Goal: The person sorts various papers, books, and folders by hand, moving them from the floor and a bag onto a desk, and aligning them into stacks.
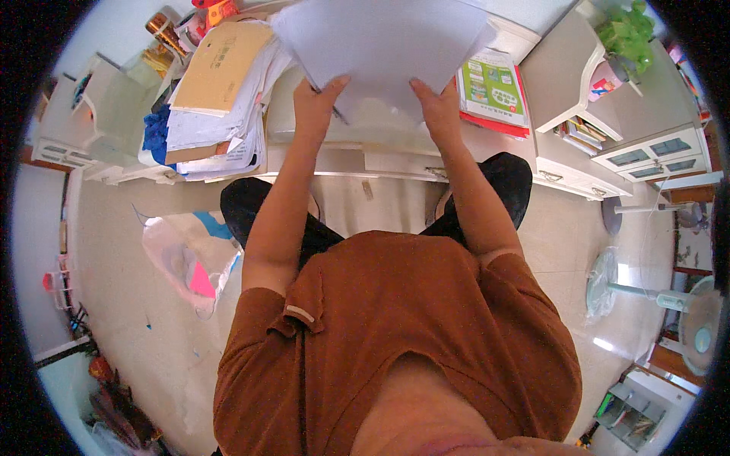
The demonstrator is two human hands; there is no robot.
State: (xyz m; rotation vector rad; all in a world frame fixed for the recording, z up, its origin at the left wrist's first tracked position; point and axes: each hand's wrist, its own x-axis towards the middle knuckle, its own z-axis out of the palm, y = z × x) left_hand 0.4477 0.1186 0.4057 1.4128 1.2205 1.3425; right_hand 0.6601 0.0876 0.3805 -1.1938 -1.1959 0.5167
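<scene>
I hold white paper (382, 51) raised in front of me, above the desk. It looks blurred, and whether it is one sheet or several I cannot tell. My left hand (319, 100) grips its lower left edge, thumb on top. A thin dark stick (341, 115), perhaps a pen, shows just beside that hand. At the lower right edge my right hand (438, 105) pinches the paper the same way. To the left stands a tall pile of papers (222, 125), topped by a tan envelope (225, 65). A green and white printed booklet (493, 88) lies to the right on something red.
A white desk (342, 158) with drawers spans the front. On its right, a shelf unit (562, 62) carries a potted plant (624, 40). An open plastic bag (188, 256) lies on the tiled floor at left. A standing fan (698, 330) is at far right.
</scene>
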